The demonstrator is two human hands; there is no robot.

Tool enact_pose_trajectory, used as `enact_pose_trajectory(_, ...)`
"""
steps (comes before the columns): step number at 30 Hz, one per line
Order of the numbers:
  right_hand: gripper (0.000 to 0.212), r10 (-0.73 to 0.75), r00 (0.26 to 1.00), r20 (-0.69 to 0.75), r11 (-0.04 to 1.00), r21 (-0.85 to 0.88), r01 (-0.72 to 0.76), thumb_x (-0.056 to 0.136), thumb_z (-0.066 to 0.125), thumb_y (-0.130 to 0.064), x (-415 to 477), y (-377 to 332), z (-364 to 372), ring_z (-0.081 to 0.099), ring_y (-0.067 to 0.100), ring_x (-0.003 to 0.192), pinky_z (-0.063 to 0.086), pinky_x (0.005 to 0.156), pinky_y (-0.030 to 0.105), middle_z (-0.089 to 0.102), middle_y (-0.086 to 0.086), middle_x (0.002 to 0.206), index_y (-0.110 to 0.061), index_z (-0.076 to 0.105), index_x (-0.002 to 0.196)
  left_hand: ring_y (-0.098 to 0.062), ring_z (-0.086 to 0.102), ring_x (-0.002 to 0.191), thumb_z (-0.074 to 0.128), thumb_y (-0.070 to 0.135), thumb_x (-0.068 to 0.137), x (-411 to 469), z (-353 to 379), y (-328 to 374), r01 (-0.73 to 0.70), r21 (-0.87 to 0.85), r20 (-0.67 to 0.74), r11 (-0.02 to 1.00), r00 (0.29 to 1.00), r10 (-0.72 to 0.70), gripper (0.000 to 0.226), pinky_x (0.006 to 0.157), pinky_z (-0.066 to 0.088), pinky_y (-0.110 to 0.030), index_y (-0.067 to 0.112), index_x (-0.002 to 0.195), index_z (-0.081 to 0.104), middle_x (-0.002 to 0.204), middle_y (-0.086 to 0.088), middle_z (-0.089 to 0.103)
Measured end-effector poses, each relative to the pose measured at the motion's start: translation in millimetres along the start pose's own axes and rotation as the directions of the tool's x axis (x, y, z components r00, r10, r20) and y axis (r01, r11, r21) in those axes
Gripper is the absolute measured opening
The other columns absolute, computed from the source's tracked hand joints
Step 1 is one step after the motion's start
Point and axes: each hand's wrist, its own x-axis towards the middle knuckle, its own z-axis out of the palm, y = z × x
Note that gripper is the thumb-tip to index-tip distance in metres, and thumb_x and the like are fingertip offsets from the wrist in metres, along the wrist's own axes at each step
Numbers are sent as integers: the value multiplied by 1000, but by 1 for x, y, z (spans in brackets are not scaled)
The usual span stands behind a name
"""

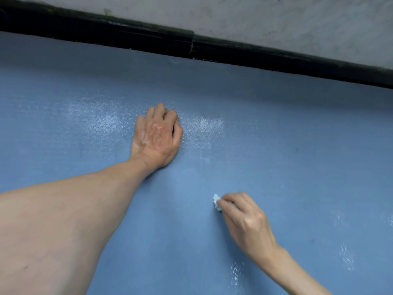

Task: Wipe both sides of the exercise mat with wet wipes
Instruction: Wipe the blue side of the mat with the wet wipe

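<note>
Head view: one exercise mat (297, 145), one wet wipe (217, 202) and two bare hands are in sight. The mat is blue and lies flat, filling nearly the whole picture from the lower edge up to a black strip (255, 54) that runs slantwise along its far side. Beyond the strip is a pale grey, scuffed surface (297, 22).

The mat's face has a fine pebbled grain. Shiny, wet-looking patches lie across its middle, to the left and right of the left hand (157, 137). A few small white flaky marks show near the lower right.

The left hand is clenched, its fingers curled under, and nothing can be seen in it. It rests on the mat at the centre, the bare forearm reaching in from the lower left.

The right hand (244, 218) comes in from the lower right and pinches the small, crumpled white wipe at its fingertips. The wipe is down on the mat, nearer the person than the left hand and well apart from it.
</note>
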Motion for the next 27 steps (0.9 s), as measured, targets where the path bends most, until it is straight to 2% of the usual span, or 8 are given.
enact_pose_trajectory(3,11,-16,999,-43,999,-46,14,87,58,0,44,15,6,60,30,75,50,62,37,64,10,87,-2,69,85,-27,43,92,36,28,98,-1,0,1,11,-13,3,1000,1000,-11,24,76,24,-35,13,100,55,105,-8,49)
enact_pose_trajectory(8,13,73,985,-157,993,-83,-87,79,57,10,120,23,12,58,33,71,50,54,39,63,13,79,1,66,75,-29,43,95,36,27,99,-1,-2,2,4,-12,-8,1000,1000,-4,24,77,25,-37,12,100,55,107,-11,49)
enact_pose_trajectory(12,14,60,994,-87,997,-51,-65,92,55,-1,50,1,11,56,30,73,46,62,37,61,10,83,0,68,87,-29,43,95,36,27,99,-1,-2,-1,9,-21,-21,1000,1000,-10,24,77,25,-37,12,100,55,107,-11,49)
enact_pose_trajectory(15,24,53,998,18,998,20,-54,97,48,-5,-36,-25,6,56,24,76,45,66,26,61,4,89,-3,71,105,-28,43,95,35,28,99,-1,-2,-2,7,-9,-17,1000,1000,-7,25,77,24,-35,13,102,55,108,-9,49)
enact_pose_trajectory(18,19,49,998,44,997,52,-51,90,55,0,-77,-34,1,57,19,78,47,63,24,61,-1,92,-9,71,96,-25,42,94,34,29,100,0,-1,-1,-3,-14,-19,1000,1000,3,25,76,21,-33,15,102,54,108,-7,48)
enact_pose_trajectory(22,13,48,998,-29,999,8,-48,87,58,2,-22,-14,11,59,27,75,45,68,27,64,7,88,-1,70,86,-25,42,92,35,29,100,0,0,0,-14,-15,-28,1000,1000,13,26,75,21,-33,13,101,55,107,-8,49)
enact_pose_trajectory(27,12,93,978,-189,993,-56,-105,84,59,7,74,11,18,58,31,73,45,64,36,63,12,82,0,69,81,-27,43,94,33,29,101,0,1,1,-22,-24,-37,999,999,21,28,77,25,-36,11,102,55,107,-10,49)
